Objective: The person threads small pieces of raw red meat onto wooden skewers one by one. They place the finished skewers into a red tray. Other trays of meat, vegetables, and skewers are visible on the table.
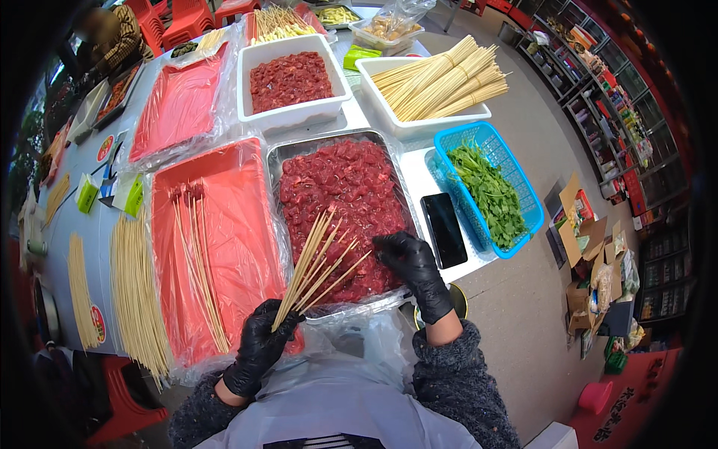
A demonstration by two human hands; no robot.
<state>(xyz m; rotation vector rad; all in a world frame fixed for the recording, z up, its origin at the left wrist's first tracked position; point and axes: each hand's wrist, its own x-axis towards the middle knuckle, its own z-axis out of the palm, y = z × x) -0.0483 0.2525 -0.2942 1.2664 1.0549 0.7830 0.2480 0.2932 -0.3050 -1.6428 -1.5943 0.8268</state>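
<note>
My left hand (258, 348), in a black glove, is closed around a fanned bunch of bamboo skewers (307, 273). Their tips reach over a metal tray (410, 217) heaped with red raw meat chunks (336, 179). Above the tray's right side is my right hand (411, 262), also gloved in black, with its fingers curled together at the meat. Whatever those fingers pinch, if anything, is hidden. Left of the meat lies a tray lined with red plastic (235, 247), where several skewers threaded with meat (198, 254) rest side by side.
Loose bamboo skewers (134, 292) lie at the table's left. A black phone (444, 232) and a blue basket of green herbs (535, 213) stand right. Behind are a white tub of meat (340, 86), a tub of skewer bundles (419, 131) and another red-lined tray (176, 105). One person sits far left.
</note>
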